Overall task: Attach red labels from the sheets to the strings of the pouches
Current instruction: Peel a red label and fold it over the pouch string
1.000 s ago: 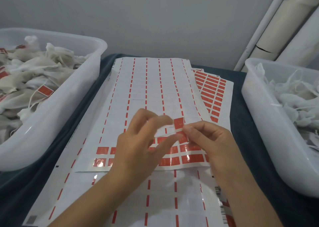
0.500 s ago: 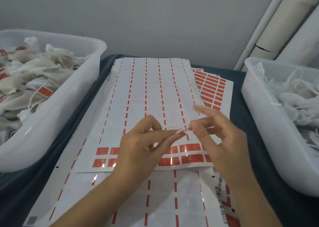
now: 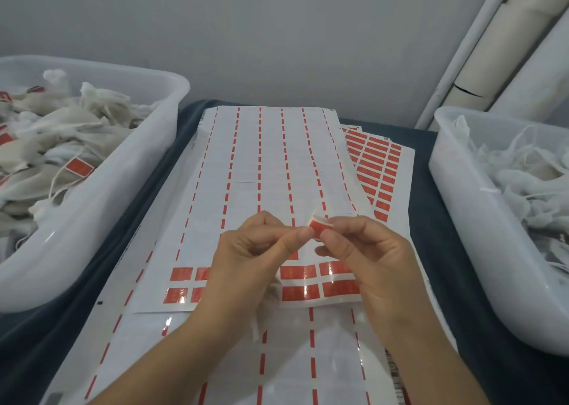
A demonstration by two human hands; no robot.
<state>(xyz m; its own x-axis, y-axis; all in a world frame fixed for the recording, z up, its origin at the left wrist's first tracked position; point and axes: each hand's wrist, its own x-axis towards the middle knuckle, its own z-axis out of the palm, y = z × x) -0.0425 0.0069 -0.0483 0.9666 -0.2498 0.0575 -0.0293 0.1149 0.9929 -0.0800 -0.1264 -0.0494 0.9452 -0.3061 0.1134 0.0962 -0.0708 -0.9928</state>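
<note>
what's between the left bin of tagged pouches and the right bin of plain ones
In the head view, the label sheets lie on the dark cloth between the left bin and right bin; both hands fold a red label above them.

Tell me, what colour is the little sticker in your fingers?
Red, with a white edge; the label shows best in the head view.

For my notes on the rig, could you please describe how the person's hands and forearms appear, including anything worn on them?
Both are bare. The left hand and right hand carry no gloves, rings, watch or wristband that the view shows, and both forearms are uncovered to the bottom edge of the frame, with no sleeve visible. The fingernails look short and unpainted.
</note>
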